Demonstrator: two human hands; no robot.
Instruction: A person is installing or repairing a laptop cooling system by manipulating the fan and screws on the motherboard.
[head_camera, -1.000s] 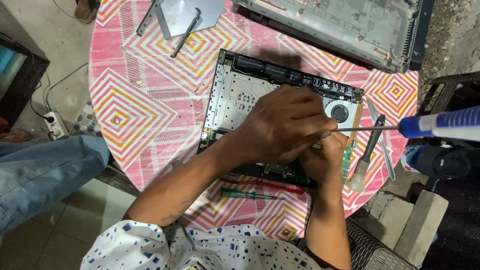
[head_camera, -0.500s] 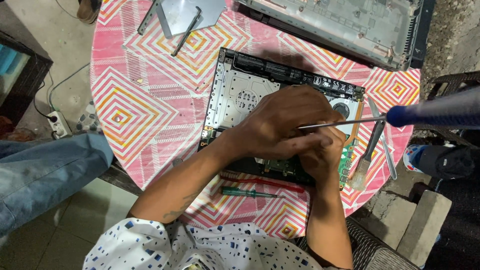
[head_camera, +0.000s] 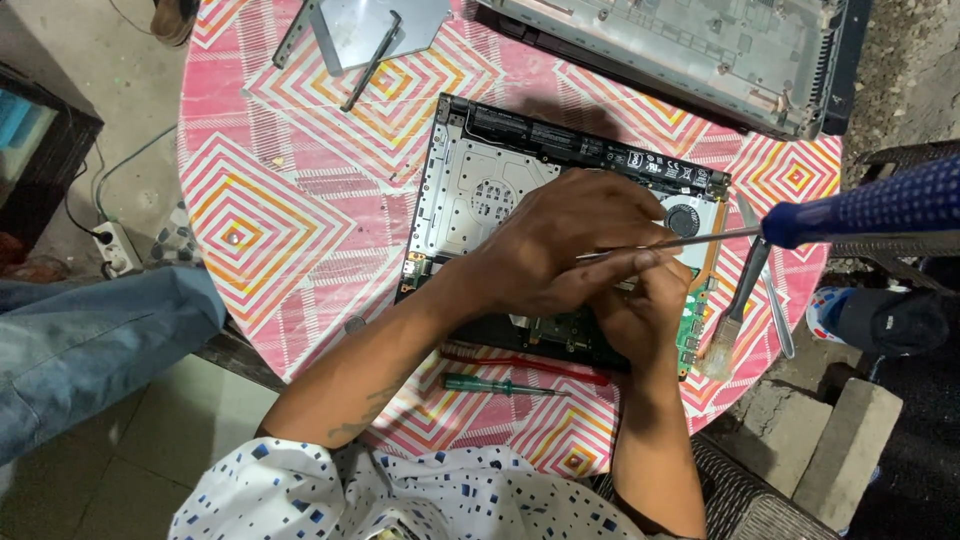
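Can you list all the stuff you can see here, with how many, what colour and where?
Round table: one, pink and white diamond pattern, middle of view.
Opened laptop base: one, black frame with pale inside, centre of the table, under the hands.
Laptop cover: one, grey, top right of the table.
Metal drive tray: one, silver, top edge.
Blue-handled screwdriver: one, long metal shaft reaching in from the right to the hands.
Green screwdriver: one, lying near the table's front edge.
Red tool: one, thin, just above the green one.
Brush: one, pale bristles, right side.
Power strip: one, white, on the floor at left.
Left hand: one, on the laptop base.
Right hand: one, partly under the left.
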